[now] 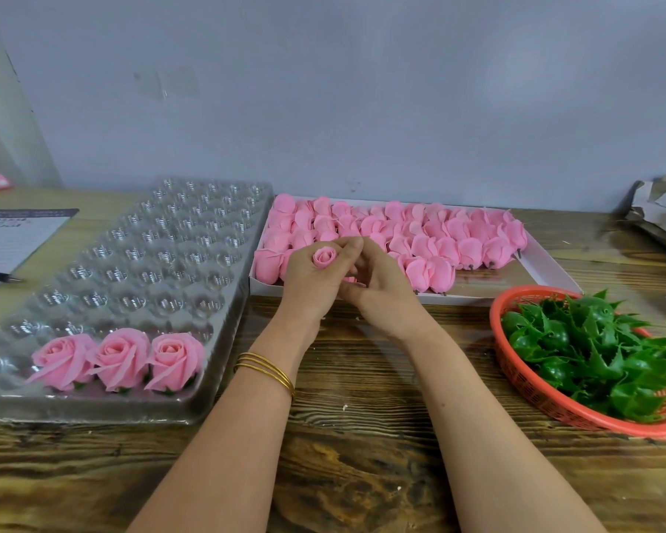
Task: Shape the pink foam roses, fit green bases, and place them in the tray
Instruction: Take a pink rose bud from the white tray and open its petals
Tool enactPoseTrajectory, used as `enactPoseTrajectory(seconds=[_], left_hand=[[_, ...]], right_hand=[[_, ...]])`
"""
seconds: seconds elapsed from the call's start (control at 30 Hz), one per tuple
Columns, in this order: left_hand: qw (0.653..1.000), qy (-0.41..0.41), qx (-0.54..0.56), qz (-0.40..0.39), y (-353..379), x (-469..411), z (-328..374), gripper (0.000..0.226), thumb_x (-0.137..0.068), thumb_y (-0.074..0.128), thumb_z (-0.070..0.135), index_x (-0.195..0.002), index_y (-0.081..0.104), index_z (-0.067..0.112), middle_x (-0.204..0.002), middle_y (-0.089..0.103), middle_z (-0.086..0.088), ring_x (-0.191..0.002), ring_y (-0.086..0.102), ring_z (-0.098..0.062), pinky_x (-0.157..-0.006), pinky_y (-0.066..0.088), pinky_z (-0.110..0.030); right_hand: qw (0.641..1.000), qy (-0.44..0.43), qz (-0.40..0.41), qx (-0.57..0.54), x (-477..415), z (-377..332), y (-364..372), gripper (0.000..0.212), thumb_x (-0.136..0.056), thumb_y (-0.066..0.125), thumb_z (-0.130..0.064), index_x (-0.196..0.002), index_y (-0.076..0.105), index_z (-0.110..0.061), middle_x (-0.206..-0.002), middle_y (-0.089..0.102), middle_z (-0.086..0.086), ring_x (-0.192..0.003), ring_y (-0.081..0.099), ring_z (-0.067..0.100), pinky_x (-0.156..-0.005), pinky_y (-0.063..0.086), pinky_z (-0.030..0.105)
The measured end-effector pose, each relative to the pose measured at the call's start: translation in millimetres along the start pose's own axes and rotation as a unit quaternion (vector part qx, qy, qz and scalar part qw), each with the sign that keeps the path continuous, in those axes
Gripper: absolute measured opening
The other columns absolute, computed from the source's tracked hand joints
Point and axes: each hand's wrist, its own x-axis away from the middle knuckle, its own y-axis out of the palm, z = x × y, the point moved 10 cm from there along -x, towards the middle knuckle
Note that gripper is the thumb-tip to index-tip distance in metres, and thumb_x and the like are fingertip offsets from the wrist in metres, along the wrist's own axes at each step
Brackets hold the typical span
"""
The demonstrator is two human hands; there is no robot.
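My left hand [308, 278] and my right hand [373, 286] meet above the table's middle, both closed around one pink foam rose [325, 257] whose bud shows between the fingers. Behind them a white box [539, 259] holds several unshaped pink roses [423, 232]. On the left lies a clear plastic tray [162, 240] with three finished roses [120, 357] on green bases in its near row. A red basket [523, 375] at the right holds several green bases [593, 348].
Paper sheets [12, 240] and a black pen [1, 277] lie at the far left. Torn cardboard [658, 213] sits at the back right. A grey wall rises behind the wooden table [362, 436]. Gold bangles circle my left wrist.
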Motion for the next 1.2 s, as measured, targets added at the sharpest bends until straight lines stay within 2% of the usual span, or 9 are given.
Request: enactPoseTrajectory(seconds=[0.13,0.33,0.43,0.5,0.63,0.83,1.03,1.13,1.2], left_hand=[[1.000,-0.014,0.013,0.017,-2,-2,-4,0.028,-0.092,0.068,0.032,-0.071,0.074,0.015,-0.072,0.069,-0.011,-0.069,0.067,-0.015,-0.061,0.054,-0.029],[0.998,-0.042,0.038,0.014,1,-3,-11,0.030,-0.094,0.064,0.039,-0.075,0.077,0.020,-0.076,0.072,-0.007,-0.077,0.072,-0.020,-0.067,0.057,-0.031],[0.999,-0.040,0.035,0.013,2,-4,-12,0.037,-0.093,0.063,0.041,-0.086,0.074,0.007,-0.084,0.075,-0.012,-0.087,0.073,-0.027,-0.078,0.059,-0.041],[0.999,-0.036,0.030,0.008,2,-2,-11,0.031,-0.093,0.064,0.041,-0.086,0.077,0.014,-0.086,0.075,-0.011,-0.090,0.073,-0.027,-0.080,0.060,-0.042],[1.000,-0.027,0.017,0.004,1,0,-6,0.025,-0.090,0.068,0.034,-0.083,0.073,0.010,-0.083,0.074,-0.011,-0.084,0.071,-0.019,-0.079,0.059,-0.038],[1.000,-0.001,-0.002,-0.014,2,1,3,0.025,-0.091,0.068,0.022,-0.070,0.067,0.009,-0.068,0.068,0.002,-0.073,0.065,-0.010,-0.073,0.053,-0.030],[1.000,0.016,-0.015,-0.009,2,1,3,0.023,-0.095,0.065,0.025,-0.076,0.075,0.016,-0.076,0.073,-0.005,-0.075,0.069,-0.015,-0.073,0.058,-0.036],[0.998,0.057,-0.034,0.012,-1,0,11,0.030,-0.095,0.064,0.024,-0.068,0.074,0.032,-0.072,0.073,0.002,-0.074,0.069,-0.013,-0.072,0.058,-0.035],[0.994,0.080,-0.077,0.021,-3,-3,13,0.030,-0.095,0.063,0.028,-0.066,0.071,0.023,-0.069,0.071,0.001,-0.080,0.068,-0.020,-0.073,0.057,-0.041]], right_hand=[[1.000,0.003,0.016,-0.005,-1,2,0,0.040,-0.083,0.058,0.018,-0.117,0.053,-0.002,-0.112,0.065,0.020,-0.103,0.065,0.026,-0.094,0.051,0.040],[0.999,0.002,0.032,0.016,-3,7,-2,0.046,-0.078,0.072,0.009,-0.114,0.054,-0.013,-0.104,0.062,0.012,-0.095,0.062,0.021,-0.082,0.056,0.027],[0.999,-0.002,0.043,0.018,-4,7,-4,0.046,-0.078,0.072,0.008,-0.111,0.053,-0.018,-0.106,0.061,0.018,-0.092,0.059,0.019,-0.084,0.055,0.037],[0.999,-0.009,0.046,0.021,-3,4,-5,0.045,-0.079,0.069,0.010,-0.109,0.053,-0.020,-0.109,0.061,0.022,-0.090,0.057,0.020,-0.085,0.054,0.042],[0.999,-0.008,0.039,0.024,-2,3,-5,0.045,-0.083,0.065,0.010,-0.112,0.051,-0.022,-0.108,0.064,0.011,-0.096,0.061,0.024,-0.089,0.053,0.035],[0.999,-0.009,0.013,0.028,-1,1,-3,0.044,-0.086,0.059,0.013,-0.123,0.050,-0.008,-0.104,0.063,-0.006,-0.093,0.061,-0.005,-0.090,0.052,0.021],[0.999,0.007,0.032,0.006,-3,9,-5,0.054,-0.086,0.057,0.013,-0.131,0.047,-0.014,-0.109,0.067,0.002,-0.104,0.065,0.015,-0.088,0.055,0.027],[0.998,0.000,0.066,-0.012,-5,7,-12,0.047,-0.086,0.052,0.013,-0.121,0.052,-0.017,-0.106,0.064,0.001,-0.098,0.063,0.013,-0.087,0.055,0.028],[0.994,0.004,0.099,-0.052,-4,7,-20,0.037,-0.084,0.054,0.002,-0.116,0.056,-0.016,-0.106,0.063,0.002,-0.096,0.063,0.015,-0.084,0.055,0.029]])
